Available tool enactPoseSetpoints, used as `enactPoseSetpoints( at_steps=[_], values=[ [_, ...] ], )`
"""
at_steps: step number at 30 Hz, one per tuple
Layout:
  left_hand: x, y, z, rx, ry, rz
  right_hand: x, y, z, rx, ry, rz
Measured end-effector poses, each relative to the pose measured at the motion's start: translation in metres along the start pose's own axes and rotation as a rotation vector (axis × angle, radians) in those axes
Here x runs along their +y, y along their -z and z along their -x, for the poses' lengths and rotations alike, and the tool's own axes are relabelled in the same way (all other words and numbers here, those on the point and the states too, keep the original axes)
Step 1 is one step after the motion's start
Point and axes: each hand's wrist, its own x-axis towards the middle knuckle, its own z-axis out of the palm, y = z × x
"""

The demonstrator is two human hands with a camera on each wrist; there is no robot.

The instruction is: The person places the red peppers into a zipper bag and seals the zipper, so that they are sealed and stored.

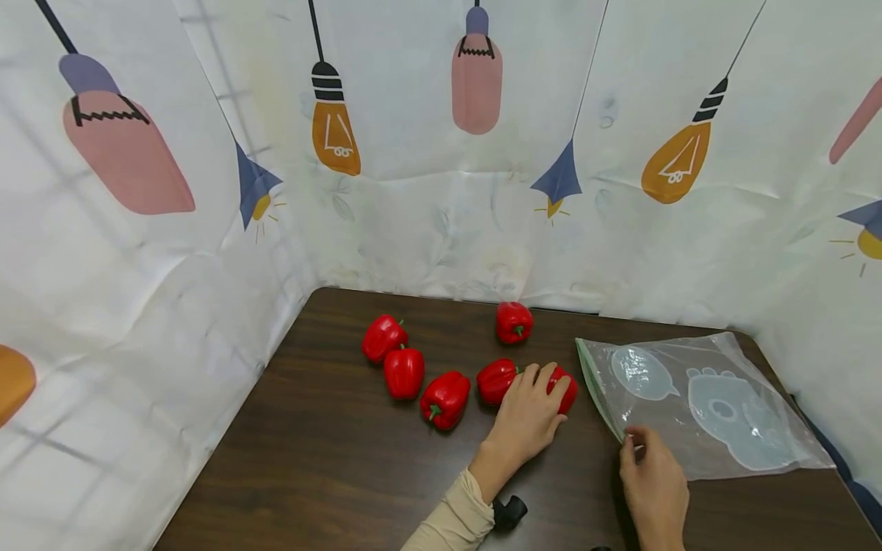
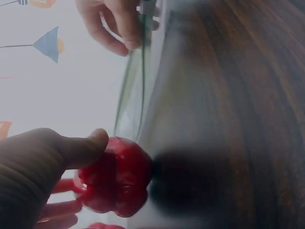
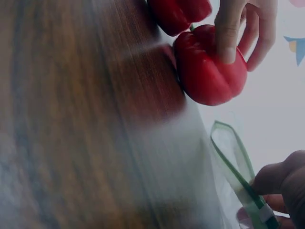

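Note:
My left hand [image 1: 527, 417] grips a shiny red bell pepper [image 2: 126, 176], its thumb on the near side and its fingers round the far side. To the right lies a clear zip bag [image 1: 678, 432] with a green-edged mouth and pale printed shapes. At the near corner of that mouth, my right hand [image 1: 654, 486] pinches the rim between thumb and fingers. The bag's green mouth [image 3: 233, 167] stands partly apart in the right wrist view. Just left of the held pepper sits another red bell pepper [image 1: 495, 381], partly behind my left hand.
More bell peppers lie on the dark wooden table [image 1: 324, 467]: one at the back [image 1: 513, 322] and several to the left, including a front one [image 1: 445, 399]. A small black object [image 1: 510, 513] is beside the left wrist. White patterned cloth [image 1: 427, 229] hangs behind the table.

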Motion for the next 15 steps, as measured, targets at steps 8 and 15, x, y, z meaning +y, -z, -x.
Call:
enactPoseSetpoints(
  at_steps=[8, 15],
  values=[
    [0.0003, -0.0073, 0.0002, 0.032, -0.014, 0.121, -0.0018, 0.0007, -0.0001, 0.065, 0.094, -0.020],
    [-0.0004, -0.0065, 0.0004, 0.030, 0.011, 0.235, -0.0036, 0.0001, -0.0007, 0.112, 0.093, -0.025]
  ],
)
